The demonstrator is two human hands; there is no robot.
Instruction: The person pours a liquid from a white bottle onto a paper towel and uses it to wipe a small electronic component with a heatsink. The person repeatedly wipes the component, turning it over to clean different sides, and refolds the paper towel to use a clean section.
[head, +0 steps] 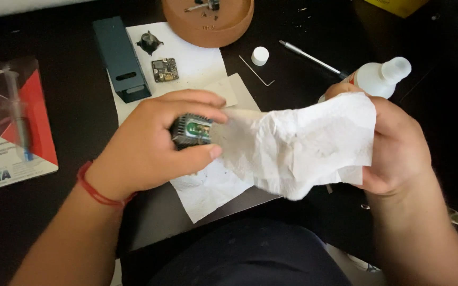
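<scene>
Finned module (192,131) lies crosswise, facing tissue (298,143).

Beyond our grip we list obstacles: blue metal case (121,58), circuit board (165,70), clay dish (208,24), white cap (260,55), bottle (381,78). Open dark table (80,116) lies left of our grip.

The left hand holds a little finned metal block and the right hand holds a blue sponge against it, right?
Not quite. The head view shows the right hand holding a crumpled white paper towel, not a blue sponge. The left hand does hold the finned block.
</scene>
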